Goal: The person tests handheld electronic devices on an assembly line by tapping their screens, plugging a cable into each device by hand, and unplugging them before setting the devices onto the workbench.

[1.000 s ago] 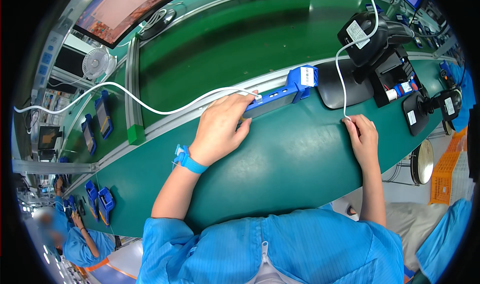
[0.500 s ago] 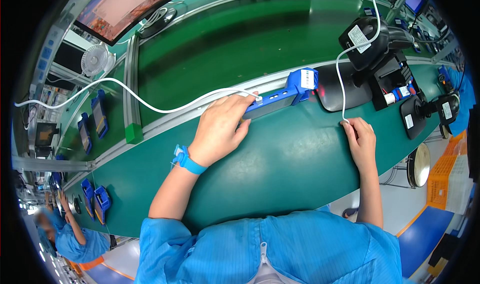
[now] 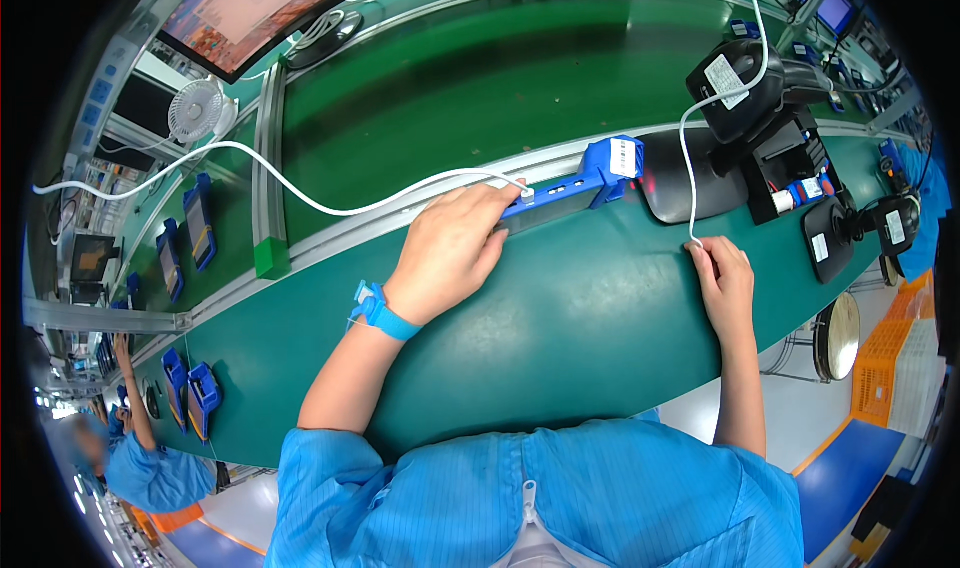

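Note:
At the far edge of the green bench, my left hand (image 3: 450, 243) grips the left end of a blue handheld device (image 3: 612, 168), its fingers partly hiding it. The device rests on its side along the metal rail, with a barcode label on its right end. A white cable (image 3: 335, 211) runs in from the left, and its plug sits at the device's upper side by my fingertips. Farther right, my right hand (image 3: 730, 283) pinches the lower end of a second white cable (image 3: 688, 158), which hangs down past a black scanner (image 3: 735, 83). My fingers hide that cable's tip.
A black box of small parts (image 3: 785, 193) and another black scanner (image 3: 885, 223) stand on the right. Across the rail lies a green conveyor belt (image 3: 450, 78). Several blue devices (image 3: 203, 400) lie at left, near a co-worker (image 3: 155, 483). A monitor (image 3: 260, 13) hangs far left.
The view has shifted slightly. Both hands keep their holds on the device and the cable. At far left the co-worker's arm has moved.

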A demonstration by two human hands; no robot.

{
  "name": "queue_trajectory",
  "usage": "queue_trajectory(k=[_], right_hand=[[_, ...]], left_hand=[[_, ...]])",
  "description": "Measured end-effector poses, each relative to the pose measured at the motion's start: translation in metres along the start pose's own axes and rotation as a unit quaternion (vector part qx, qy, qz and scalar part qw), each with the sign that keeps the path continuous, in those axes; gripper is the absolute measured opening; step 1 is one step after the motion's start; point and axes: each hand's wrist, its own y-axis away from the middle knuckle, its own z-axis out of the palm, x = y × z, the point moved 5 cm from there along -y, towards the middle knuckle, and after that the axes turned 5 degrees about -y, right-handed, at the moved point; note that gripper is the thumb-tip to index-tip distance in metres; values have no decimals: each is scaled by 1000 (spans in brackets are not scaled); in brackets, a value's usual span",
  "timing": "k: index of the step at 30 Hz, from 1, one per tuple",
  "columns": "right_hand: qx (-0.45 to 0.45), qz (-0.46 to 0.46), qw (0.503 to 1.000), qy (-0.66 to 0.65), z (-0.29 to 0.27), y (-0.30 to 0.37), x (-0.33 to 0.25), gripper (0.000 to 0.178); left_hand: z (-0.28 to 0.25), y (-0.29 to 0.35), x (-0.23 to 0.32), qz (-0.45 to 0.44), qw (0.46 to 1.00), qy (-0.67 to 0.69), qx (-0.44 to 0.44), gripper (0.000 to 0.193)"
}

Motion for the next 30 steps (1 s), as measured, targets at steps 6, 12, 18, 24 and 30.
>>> queue_trajectory(k=[6,12,18,24,30], right_hand=[[98,-167,981,-25,-21,18,-13,7],[143,-236,960,58,-52,35,-1,16],[85,-10,986,143,-68,20,51,43],[29,-244,969,-3,-3,-15,-74,42],[-92,-264,958,-58,79,-59,-147,35]], left_hand=[[-2,1,3,10,1000,7,12,42],[2,1,4,29,999,-15,31,46],[-1,-2,-5,-1,999,-19,27,46],[5,11,-14,-4,993,73,89,32],[25,13,-15,-31,993,77,84,24]])
